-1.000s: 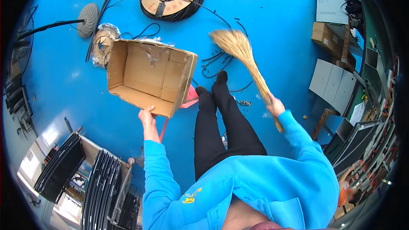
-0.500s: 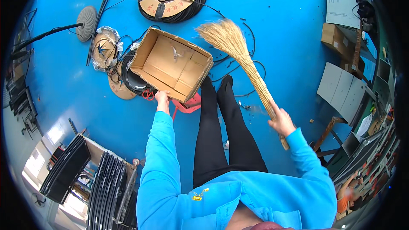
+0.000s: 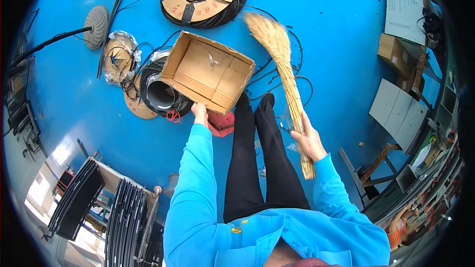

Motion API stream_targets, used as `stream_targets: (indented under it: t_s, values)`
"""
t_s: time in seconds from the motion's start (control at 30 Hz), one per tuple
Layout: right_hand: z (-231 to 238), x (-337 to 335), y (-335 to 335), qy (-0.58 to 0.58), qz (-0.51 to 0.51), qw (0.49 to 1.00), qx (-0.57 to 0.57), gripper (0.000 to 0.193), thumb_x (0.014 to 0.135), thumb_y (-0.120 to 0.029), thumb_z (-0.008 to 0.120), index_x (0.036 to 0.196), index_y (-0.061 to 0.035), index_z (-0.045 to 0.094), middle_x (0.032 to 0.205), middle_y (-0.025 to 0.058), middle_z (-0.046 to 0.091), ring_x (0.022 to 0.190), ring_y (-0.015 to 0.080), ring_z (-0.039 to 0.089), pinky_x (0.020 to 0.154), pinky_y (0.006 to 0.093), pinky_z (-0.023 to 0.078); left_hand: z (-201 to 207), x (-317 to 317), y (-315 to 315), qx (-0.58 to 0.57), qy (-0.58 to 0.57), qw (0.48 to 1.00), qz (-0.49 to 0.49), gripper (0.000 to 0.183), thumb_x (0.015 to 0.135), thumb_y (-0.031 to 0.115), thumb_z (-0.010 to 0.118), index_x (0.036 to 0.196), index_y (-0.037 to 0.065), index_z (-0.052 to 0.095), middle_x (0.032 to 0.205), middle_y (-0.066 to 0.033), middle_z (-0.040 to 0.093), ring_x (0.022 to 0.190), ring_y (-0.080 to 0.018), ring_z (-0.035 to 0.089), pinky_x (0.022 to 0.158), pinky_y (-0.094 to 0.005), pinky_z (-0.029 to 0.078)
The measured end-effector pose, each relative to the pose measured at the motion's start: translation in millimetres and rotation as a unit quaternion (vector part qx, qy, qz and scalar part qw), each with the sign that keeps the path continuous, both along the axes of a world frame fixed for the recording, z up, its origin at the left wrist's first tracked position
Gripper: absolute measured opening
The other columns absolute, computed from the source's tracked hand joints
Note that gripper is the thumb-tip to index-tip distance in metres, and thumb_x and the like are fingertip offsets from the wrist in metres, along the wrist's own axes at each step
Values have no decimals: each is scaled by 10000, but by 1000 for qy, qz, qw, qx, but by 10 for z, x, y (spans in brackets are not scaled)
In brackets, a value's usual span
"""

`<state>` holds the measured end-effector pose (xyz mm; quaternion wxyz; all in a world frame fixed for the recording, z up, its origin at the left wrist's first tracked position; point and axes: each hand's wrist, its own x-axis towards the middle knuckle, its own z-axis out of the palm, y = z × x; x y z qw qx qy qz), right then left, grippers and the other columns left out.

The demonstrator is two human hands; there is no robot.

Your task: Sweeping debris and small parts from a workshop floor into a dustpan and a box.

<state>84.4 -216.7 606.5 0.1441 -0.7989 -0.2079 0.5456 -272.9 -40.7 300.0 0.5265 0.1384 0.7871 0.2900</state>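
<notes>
My left hand (image 3: 200, 112) grips the near edge of an open cardboard box (image 3: 203, 70), which is tilted so its inside faces up toward me. A small pale scrap (image 3: 213, 62) shows inside it. In my right hand (image 3: 309, 140) is a straw broom (image 3: 277, 44), its fingers wrapped round the handle near the lower end. The bristles point away from me, to the right of the box and apart from it. Under the box's near side, a red plastic thing (image 3: 221, 124) is partly hidden.
A large cable reel (image 3: 203, 12) lies at the far side on the blue floor (image 3: 326, 59). Black cable coils (image 3: 148, 86), red-handled scissors (image 3: 173, 116) and a round ribbed base (image 3: 96, 27) are at left. Loose cable and small bits lie near my feet. Stacked black panels (image 3: 129, 217) stand near left.
The broom has swung left and nearer to me, its handle now more upright in view. The box has shifted slightly right with my left hand. Both hands keep their hold.
</notes>
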Motion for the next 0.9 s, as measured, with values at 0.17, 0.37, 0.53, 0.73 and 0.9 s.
stream_targets:
  t_s: [0.17,0.37,0.53,0.73,0.9]
  values:
    - [123,187,-765,52,-55,994,83,778,693,-2,615,1380,-43,252,1320,175,403,1154,303,453,959,348,370,-151,515,145,44,6,998,48,320,640,-107,495,952,-55,537,885,-170,592,735,-270,573,666,-346,486]
    - [54,310,-1297,-50,78,993,67,761,676,1,614,1366,-104,312,1133,164,524,935,317,562,799,358,456,-150,1012,-129,83,10,993,87,346,621,-119,508,962,-63,534,903,-161,596,757,-245,577,689,-291,469]
    - [-271,561,-1135,-135,190,968,88,756,648,2,624,1338,-188,380,865,134,520,669,300,553,618,393,469,-99,706,-461,107,26,991,74,348,654,-122,505,993,-54,542,930,-154,600,781,-230,573,725,-268,453]
    - [-688,404,-651,-232,245,940,62,745,683,-21,615,1340,-259,358,830,145,475,594,313,549,540,402,473,-104,707,-339,98,-9,991,94,320,655,-115,516,968,-53,530,915,-147,594,764,-232,572,701,-281,460]
    - [-564,-47,-848,-187,114,975,22,739,710,-54,624,1364,-212,318,855,161,492,665,333,559,612,401,481,-15,1016,-174,83,-27,989,118,299,653,-116,512,945,-52,510,905,-154,583,753,-249,578,666,-308,479]
